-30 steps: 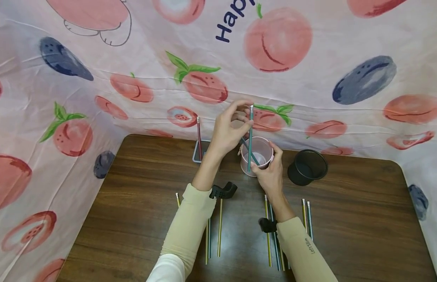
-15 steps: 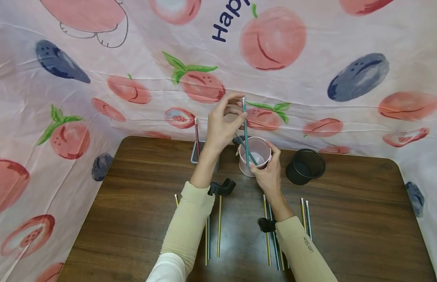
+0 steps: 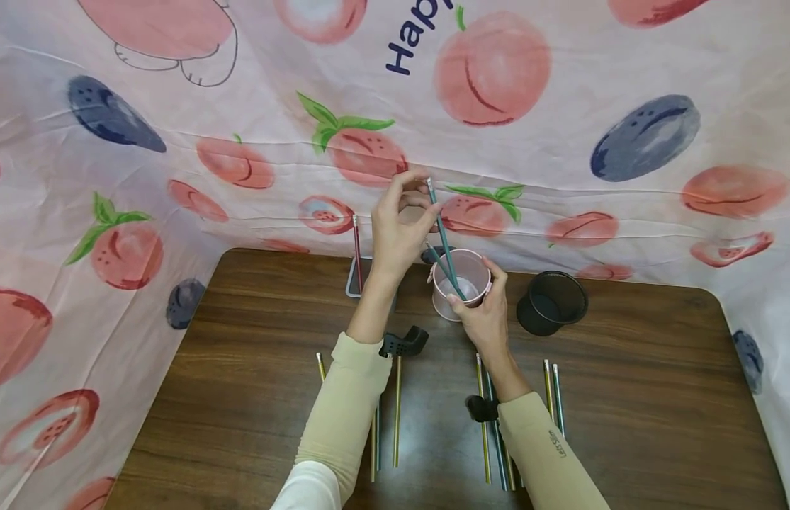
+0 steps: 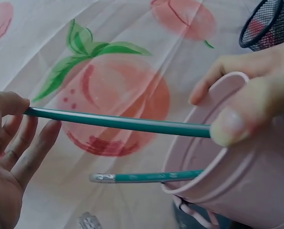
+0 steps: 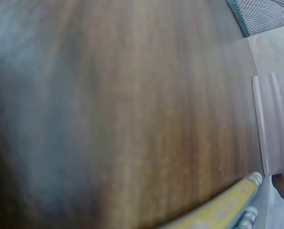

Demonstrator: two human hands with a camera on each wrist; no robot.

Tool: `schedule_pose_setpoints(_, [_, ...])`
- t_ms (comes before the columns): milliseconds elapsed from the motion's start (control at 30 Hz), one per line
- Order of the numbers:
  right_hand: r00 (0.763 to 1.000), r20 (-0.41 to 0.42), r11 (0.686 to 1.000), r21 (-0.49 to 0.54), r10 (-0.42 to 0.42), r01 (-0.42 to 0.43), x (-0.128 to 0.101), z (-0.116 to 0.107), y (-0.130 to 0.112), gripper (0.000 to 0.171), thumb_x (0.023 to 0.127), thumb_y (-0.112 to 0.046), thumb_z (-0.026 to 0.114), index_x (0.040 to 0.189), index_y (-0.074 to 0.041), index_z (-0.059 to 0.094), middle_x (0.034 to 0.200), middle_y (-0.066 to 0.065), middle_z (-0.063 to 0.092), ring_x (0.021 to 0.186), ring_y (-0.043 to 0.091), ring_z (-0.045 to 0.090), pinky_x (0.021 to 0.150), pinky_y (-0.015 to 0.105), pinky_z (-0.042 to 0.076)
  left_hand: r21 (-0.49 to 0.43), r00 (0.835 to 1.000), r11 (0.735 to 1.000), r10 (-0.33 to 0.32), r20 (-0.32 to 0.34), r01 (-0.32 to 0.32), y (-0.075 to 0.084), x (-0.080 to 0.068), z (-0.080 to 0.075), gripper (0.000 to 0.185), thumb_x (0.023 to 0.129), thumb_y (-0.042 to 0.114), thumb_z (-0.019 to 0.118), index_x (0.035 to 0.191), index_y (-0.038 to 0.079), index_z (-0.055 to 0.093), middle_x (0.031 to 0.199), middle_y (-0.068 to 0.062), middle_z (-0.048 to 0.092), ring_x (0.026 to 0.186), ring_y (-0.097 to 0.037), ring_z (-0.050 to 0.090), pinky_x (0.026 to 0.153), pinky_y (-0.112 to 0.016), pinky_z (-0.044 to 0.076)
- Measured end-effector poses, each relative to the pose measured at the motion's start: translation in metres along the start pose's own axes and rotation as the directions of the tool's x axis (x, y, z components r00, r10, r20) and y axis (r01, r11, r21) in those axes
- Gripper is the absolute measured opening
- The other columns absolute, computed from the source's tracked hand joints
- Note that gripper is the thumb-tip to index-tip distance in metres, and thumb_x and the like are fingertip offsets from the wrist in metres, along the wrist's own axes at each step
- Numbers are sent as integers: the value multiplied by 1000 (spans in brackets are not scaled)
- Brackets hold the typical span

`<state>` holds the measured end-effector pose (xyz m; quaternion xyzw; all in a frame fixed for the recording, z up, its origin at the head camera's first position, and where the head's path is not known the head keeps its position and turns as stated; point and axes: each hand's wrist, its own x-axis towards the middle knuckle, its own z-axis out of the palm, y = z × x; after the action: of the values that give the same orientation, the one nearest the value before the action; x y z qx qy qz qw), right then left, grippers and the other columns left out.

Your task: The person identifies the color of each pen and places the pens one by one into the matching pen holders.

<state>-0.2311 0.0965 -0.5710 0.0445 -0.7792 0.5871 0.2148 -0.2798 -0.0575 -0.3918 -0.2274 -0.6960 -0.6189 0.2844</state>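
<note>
Table (image 3: 241, 397): dark brown wood grain, set against a pink cloth backdrop (image 3: 178, 106) printed with peaches and strawberries.

Far-left item: a grey rectangular holder (image 3: 355, 280) at the back edge, with one red pencil (image 3: 358, 244) standing upright in it.

Loose pencils, left group (image 3: 377, 432): several lying lengthwise on the table, partly under the left forearm; one yellow pencil lies a little apart to their left.

Left hand (image 3: 397, 230): raised above the table, thumb and fingers pinching the top end of a green pencil (image 3: 444, 241). The remaining fingers are spread loosely. The pencil tilts, its lower end down inside the cup.

Pink cup (image 3: 461, 283): stands on the table near the back edge, centre. A second green pencil (image 4: 147, 177) with a metal-banded end leans out over its rim; the wrist view shows it just below the held one.

Right hand (image 3: 487, 315): wrapped round the near side of the pink cup, thumb on the rim, fingers curled against the wall.

Loose pencils, right group (image 3: 497, 425): yellow and green ones lying lengthwise, partly under the right forearm; two more lie just to the right.

Black mesh cup (image 3: 553, 301): upright, just right of the pink cup, not touching it.
</note>
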Motion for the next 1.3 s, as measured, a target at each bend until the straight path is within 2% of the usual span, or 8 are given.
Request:
schedule_pose_setpoints(133, [1000, 3, 1000, -11, 4, -4, 0, -1, 1, 89, 70, -22, 87, 145, -13, 38, 134, 20, 54, 120, 38, 54, 99, 56, 41, -7, 1000, 1000, -6, -2, 6, -5, -5, 2, 40, 78, -20, 70, 115, -16, 57, 97, -31, 58, 72, -40, 63, 85, -51, 52])
schedule_pose_setpoints(333, [1000, 14, 1000, -15, 12, -12, 2, -3, 2, 90, 70, -17, 86, 146, -13, 37, 134, 19, 54, 120, 38, 54, 99, 55, 42, -1, 1000, 1000, -6, 5, 6, -10, -7, 4, 40, 78, -19, 72, 115, -15, 57, 96, -31, 58, 72, -40, 63, 85, -51, 53])
schedule_pose_setpoints(500, [1000, 15, 1000, -10, 4, -4, 5, -3, 1, 90, 70, -20, 86, 146, -13, 37, 133, 19, 54, 120, 38, 53, 99, 54, 41, 6, 1000, 1000, -21, 7, 21, -12, -10, 3, 39, 78, -19, 72, 114, -15, 58, 97, -31, 59, 72, -40, 63, 85, -51, 53])
schedule_pose_setpoints(667, [1000, 22, 1000, -3, -13, 13, 6, -3, 2, 89, 71, -22, 86, 145, -12, 37, 135, 20, 54, 120, 37, 53, 99, 53, 42, 17, 997, 997, -75, 22, 75, -15, -16, 2, 33, 80, -18, 69, 112, -15, 59, 98, -31, 62, 73, -39, 64, 80, -49, 54])
schedule_pose_setpoints(867, [1000, 29, 1000, -19, 10, -9, 5, -4, 1, 91, 71, -26, 87, 145, -12, 37, 135, 18, 53, 120, 35, 53, 99, 52, 42, 15, 993, 993, -116, 22, 116, -13, -21, -1, 34, 82, -11, 73, 114, -13, 62, 100, -30, 63, 79, -39, 65, 77, -52, 54])
schedule_pose_setpoints(1000, [1000, 25, 1000, -28, 11, -10, 4, -4, 0, 90, 71, -29, 86, 145, -13, 37, 135, 18, 53, 120, 36, 53, 99, 53, 42, 12, 990, 990, -140, 20, 140, -9, -24, -5, 36, 84, -7, 73, 118, -10, 62, 101, -29, 63, 84, -37, 65, 67, -53, 56])
schedule_pose_setpoints(1167, [1000, 29, 999, -32, -9, 10, 3, -4, 0, 90, 71, -30, 85, 145, -12, 38, 136, 19, 53, 119, 38, 53, 98, 54, 42, 17, 984, 984, -179, 6, 179, -5, -31, -15, 34, 86, -5, 72, 119, -9, 62, 101, -29, 62, 83, -27, 64, 62, -36, 56])
schedule_pose_setpoints(1300, [998, 56, 996, -88, 0, 5, 5, -9, -4, 90, 72, -31, 85, 148, -15, 39, 137, 17, 52, 121, 37, 52, 98, 52, 42, 15, 979, 979, -205, 2, 205, -3, -41, -24, 32, 87, -6, 70, 117, -10, 62, 99, -28, 63, 80, -20, 64, 57, -23, 54])
